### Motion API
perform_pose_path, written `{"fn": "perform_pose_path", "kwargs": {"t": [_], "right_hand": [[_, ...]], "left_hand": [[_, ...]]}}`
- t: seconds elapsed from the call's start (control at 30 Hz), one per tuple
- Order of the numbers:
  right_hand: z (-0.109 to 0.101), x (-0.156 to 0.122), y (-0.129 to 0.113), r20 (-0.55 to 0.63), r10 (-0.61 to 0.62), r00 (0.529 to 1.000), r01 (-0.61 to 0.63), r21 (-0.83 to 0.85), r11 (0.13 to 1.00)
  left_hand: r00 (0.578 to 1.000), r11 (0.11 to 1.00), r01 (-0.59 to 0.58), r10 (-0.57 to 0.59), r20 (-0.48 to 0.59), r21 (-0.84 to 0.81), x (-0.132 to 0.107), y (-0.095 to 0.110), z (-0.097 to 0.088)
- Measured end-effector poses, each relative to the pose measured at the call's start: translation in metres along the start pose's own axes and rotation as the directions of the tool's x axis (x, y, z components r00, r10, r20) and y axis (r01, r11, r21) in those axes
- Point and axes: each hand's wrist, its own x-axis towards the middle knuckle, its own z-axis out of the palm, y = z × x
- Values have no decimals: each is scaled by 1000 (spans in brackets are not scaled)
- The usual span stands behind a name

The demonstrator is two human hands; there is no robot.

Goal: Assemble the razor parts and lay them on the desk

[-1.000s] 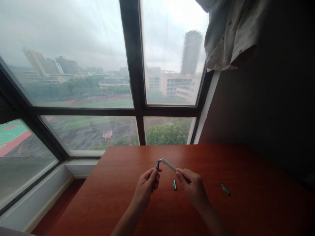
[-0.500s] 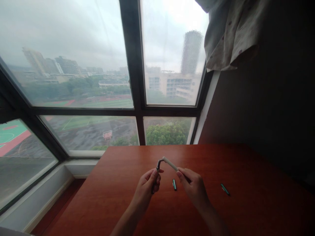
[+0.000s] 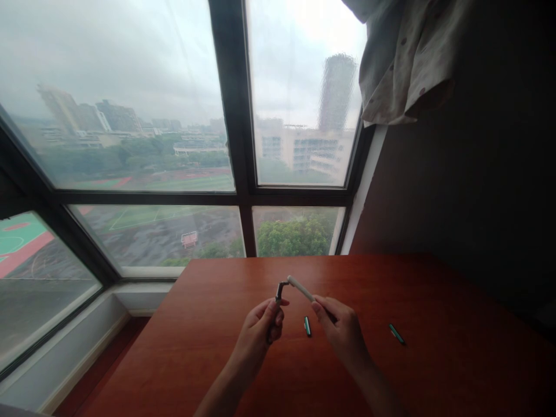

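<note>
My left hand point(image 3: 262, 327) is closed around a dark razor handle point(image 3: 280, 288), whose bent, metallic-looking neck rises above the fingers. In my right hand point(image 3: 341, 324) is a slim pale stick point(image 3: 302, 289), pinched near its lower end. The stick slants up to the left, and its rounded tip meets or nearly meets the end of the handle's neck; I cannot tell if they touch. Between the hands, on the table, lies a green and black razor cartridge point(image 3: 307, 326). A second razor cartridge point(image 3: 397, 334) rests to the right of my right hand.
The reddish-brown wooden table point(image 3: 208, 307) reaches to a large dark-framed window point(image 3: 245, 197). A spotted curtain point(image 3: 399, 75) hangs at the upper right beside a dark wall point(image 3: 460, 174). A white ledge point(image 3: 87, 330) runs along the left.
Almost nothing differs. Both hands keep their grips and places, and the view has shifted very slightly.
</note>
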Motion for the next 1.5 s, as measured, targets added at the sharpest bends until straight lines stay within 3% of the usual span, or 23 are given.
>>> {"fn": "perform_pose_path", "kwargs": {"t": [0.5, 1.13, 1.5], "right_hand": [[2, -1, 4, 0, -31, 1000, 31, -22, 999], [2, -2, 2, 23, 44, 999, -44, 8, 999], [1, -1, -4, 97, 89, 991, -97, 84, 992]], "left_hand": [[999, 1000, -28, 28, 37, -9, 0, 0, -1], [995, 994, -94, 92, 31, 57, 2, -4, -6], [989, 959, -144, 147, 6, 244, 7, -5, -13]]}}
